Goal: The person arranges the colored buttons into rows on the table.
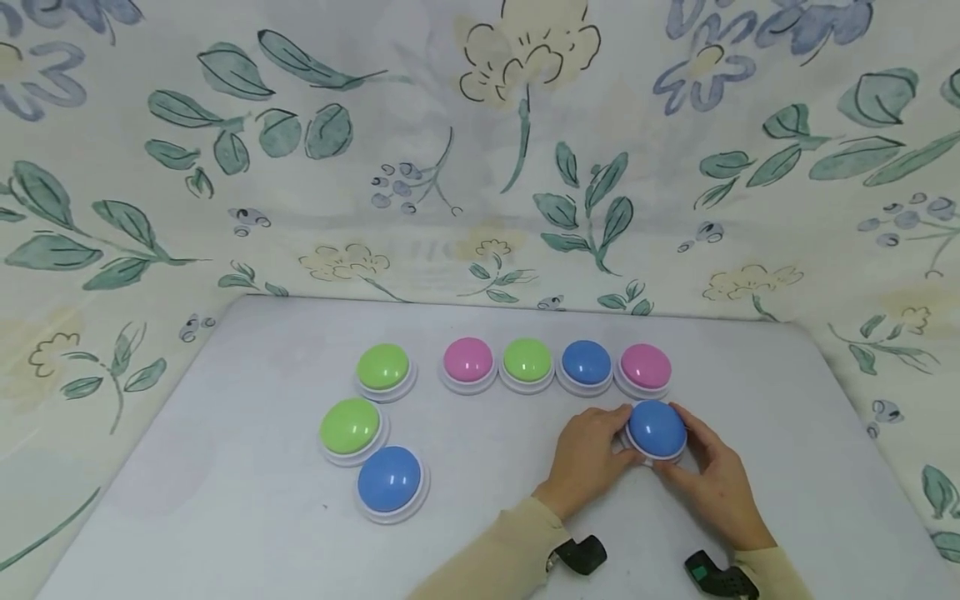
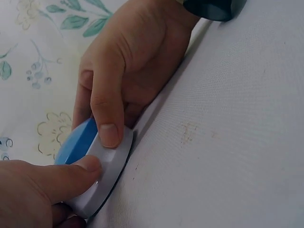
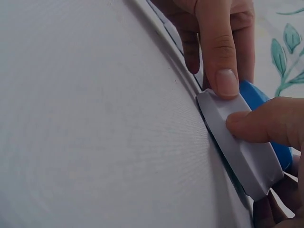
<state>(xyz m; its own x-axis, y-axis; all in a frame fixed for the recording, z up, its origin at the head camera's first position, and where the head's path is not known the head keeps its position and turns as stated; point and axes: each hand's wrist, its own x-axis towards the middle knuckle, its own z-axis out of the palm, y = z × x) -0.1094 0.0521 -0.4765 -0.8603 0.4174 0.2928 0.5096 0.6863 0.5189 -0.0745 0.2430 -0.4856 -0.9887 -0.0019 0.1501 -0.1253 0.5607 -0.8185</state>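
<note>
A blue dome push button (image 1: 657, 429) on a white round base is held between both hands at the right of the table. My left hand (image 1: 588, 458) grips its left side, fingertips at the far edge and thumb on the near edge of the base. From the other side my right hand (image 1: 716, 475) grips it the same way. The left wrist view shows both thumbs pressed against the white base (image 2: 107, 168), close together. In the right wrist view the base stands right at the table surface. Directly behind it sits a pink button (image 1: 646, 367).
A row runs leftward from that pink one: a blue button (image 1: 587, 363), a green button (image 1: 527, 360) and another pink button (image 1: 468, 360). Farther left lie two green buttons, one behind (image 1: 382, 367) and one nearer (image 1: 349, 427), plus a blue button (image 1: 389, 479). Flowered cloth (image 1: 495, 225) rises behind the white table (image 1: 247, 433).
</note>
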